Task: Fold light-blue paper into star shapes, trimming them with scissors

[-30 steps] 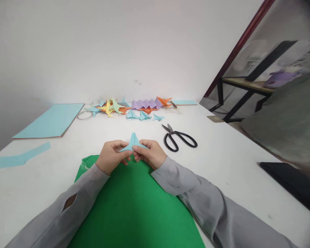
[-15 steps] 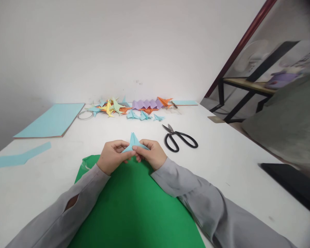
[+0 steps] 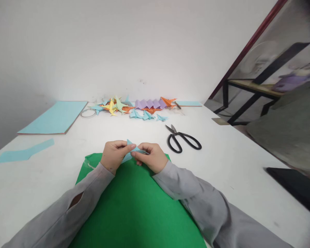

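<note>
On the white table [image 3: 222, 165], above the green sheet [image 3: 134, 206], your left hand [image 3: 113, 155] and right hand [image 3: 150, 157] both pinch the paper fold [image 3: 134, 150], fingers closed on it; it looks light and easily creased, so hold it gently by the edges.

White table [image 3: 222, 165] bears green sheet [image 3: 134, 206], scissors [image 3: 182, 140] — folded paper figures [image 3: 134, 108].

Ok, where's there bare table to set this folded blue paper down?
Bare table lies right of the scissors, up to the black object. Another patch sits between the green sheet, the blue strip and the blue paper stack. Crowded: the back edge, with folded paper figures.
</note>
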Motion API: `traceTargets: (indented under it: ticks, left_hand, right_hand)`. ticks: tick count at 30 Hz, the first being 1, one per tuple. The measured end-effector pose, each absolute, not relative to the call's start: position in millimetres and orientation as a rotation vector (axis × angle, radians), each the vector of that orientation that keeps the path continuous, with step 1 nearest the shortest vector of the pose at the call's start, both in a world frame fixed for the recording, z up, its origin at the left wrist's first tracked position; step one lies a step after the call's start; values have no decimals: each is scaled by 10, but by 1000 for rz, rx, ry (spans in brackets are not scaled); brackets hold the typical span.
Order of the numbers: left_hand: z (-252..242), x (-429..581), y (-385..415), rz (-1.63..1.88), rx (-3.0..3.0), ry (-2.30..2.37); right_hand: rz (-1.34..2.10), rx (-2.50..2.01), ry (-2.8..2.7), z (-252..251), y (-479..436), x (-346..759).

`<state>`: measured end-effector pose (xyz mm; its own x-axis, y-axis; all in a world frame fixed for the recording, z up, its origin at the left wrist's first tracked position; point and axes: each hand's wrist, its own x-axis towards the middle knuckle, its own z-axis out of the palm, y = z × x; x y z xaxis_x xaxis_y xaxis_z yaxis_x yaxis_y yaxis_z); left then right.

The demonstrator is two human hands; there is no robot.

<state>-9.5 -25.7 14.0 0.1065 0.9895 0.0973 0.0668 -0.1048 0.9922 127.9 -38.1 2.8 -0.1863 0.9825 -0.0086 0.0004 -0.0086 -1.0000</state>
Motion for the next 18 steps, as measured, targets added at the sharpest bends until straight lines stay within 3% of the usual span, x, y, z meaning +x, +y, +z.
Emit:
traceTargets:
  ticks: [18]
  left_hand:
    - [199,-72,-270,958,1048,1085]
  right_hand:
    - [1366,-1067,-1252,2,-335,1327]
